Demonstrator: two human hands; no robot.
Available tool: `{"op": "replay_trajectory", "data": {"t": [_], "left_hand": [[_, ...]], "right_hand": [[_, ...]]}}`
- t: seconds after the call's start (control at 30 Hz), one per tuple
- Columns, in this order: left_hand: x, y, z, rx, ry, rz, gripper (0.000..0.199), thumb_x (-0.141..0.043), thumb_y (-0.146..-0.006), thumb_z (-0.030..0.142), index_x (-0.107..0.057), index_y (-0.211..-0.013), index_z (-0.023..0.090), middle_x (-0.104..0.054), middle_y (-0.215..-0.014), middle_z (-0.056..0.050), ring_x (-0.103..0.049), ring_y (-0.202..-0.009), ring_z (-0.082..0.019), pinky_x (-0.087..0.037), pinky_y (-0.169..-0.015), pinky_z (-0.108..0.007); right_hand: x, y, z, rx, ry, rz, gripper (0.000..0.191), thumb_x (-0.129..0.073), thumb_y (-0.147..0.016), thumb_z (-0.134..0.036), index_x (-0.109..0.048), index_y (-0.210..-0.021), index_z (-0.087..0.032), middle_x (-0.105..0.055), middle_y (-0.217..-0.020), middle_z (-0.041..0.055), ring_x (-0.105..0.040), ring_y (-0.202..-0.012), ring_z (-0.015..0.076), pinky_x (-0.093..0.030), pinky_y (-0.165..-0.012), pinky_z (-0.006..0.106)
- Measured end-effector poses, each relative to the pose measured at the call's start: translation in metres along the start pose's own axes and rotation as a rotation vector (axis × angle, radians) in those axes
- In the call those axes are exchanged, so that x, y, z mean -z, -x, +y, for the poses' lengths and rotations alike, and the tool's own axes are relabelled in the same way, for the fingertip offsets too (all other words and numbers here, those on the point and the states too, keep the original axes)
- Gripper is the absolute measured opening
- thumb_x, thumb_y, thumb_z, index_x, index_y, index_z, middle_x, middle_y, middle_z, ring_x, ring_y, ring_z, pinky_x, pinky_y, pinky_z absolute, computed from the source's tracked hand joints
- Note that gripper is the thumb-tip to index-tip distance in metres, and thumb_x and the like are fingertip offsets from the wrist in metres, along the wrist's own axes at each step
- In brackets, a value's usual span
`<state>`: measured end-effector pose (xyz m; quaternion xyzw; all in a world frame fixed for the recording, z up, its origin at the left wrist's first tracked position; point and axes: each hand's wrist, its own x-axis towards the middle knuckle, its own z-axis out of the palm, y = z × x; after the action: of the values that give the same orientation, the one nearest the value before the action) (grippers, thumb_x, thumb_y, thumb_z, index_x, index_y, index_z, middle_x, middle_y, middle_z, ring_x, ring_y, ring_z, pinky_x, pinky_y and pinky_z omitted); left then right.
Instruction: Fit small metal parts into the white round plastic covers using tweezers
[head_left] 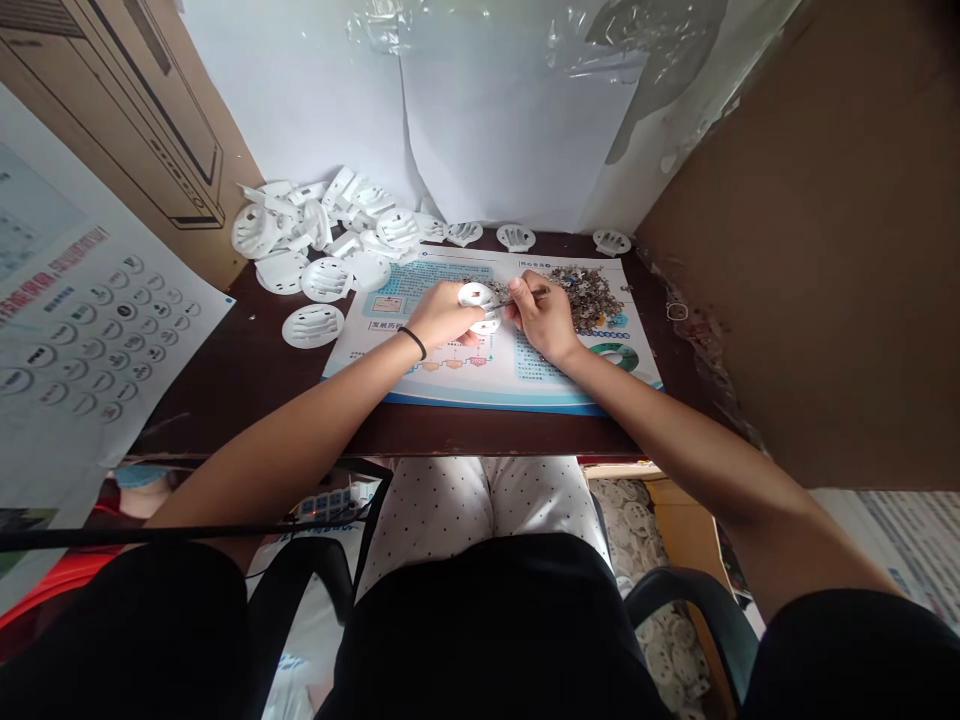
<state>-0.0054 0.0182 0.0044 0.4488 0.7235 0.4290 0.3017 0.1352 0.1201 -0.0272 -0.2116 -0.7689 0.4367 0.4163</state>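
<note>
Black sleeves [112,630] sit closest to my lens and cut off the upper arms; polka-dot trousers [480,510] show just beyond them, below the printed sheet [480,385] that lies on a dark wooden desk [375,430]. Both hands work over the middle of that sheet. The left hand [441,316], with a black wristband [412,342], is closed around a white plastic disc [480,308], holding it up off the sheet and angled toward the right hand [541,318]. That hand is closed in a pencil-style pinch on tweezers [525,298]. I judge that the raised disc gives the tweezers better access to its face. Fingers hide much of the disc, and I cannot confirm where the tweezer tips meet it.

A heap of metal bits [589,298] lies on the sheet's far right area, within easy reach of the right hand; the individual pieces are too small for me to identify. White plastic covers [315,225] are piled beyond the sheet's far left corner. A lone cover [313,325] rests just left of the sheet. Below the sheet's near edge, a chair arm [690,600] partly hides a box of white discs [645,520].
</note>
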Motion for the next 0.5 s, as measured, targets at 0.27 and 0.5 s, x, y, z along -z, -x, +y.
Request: {"op": "replay_trajectory", "data": {"t": [0.27, 0.5], "left_hand": [[0.0003, 0.0008, 0.0002, -0.043, -0.036, -0.002, 0.009, -0.064, -0.07, 0.011, -0.06, -0.067, 0.019, -0.07, -0.064, -0.003, -0.068, -0.045, -0.018, -0.047, -0.039, -0.024], [-0.0021, 0.0031, -0.0015, -0.088, -0.081, 0.022, 0.006, -0.062, -0.074, 0.014, -0.059, -0.071, 0.019, -0.07, -0.067, -0.004, -0.068, -0.046, -0.02, -0.043, -0.041, -0.027]], "right_hand": [[-0.0024, -0.0003, 0.0036, 0.012, 0.039, -0.054, 0.065, -0.043, -0.083, -0.087, -0.043, -0.062, -0.026, -0.057, -0.052, -0.001, -0.048, -0.051, 0.012, -0.038, -0.054, 0.031], [-0.0054, 0.0008, 0.0012, -0.013, 0.052, -0.077, 0.068, -0.04, -0.082, -0.09, -0.043, -0.061, -0.025, -0.057, -0.052, -0.0015, -0.049, -0.051, 0.0117, -0.038, -0.054, 0.03]]}}
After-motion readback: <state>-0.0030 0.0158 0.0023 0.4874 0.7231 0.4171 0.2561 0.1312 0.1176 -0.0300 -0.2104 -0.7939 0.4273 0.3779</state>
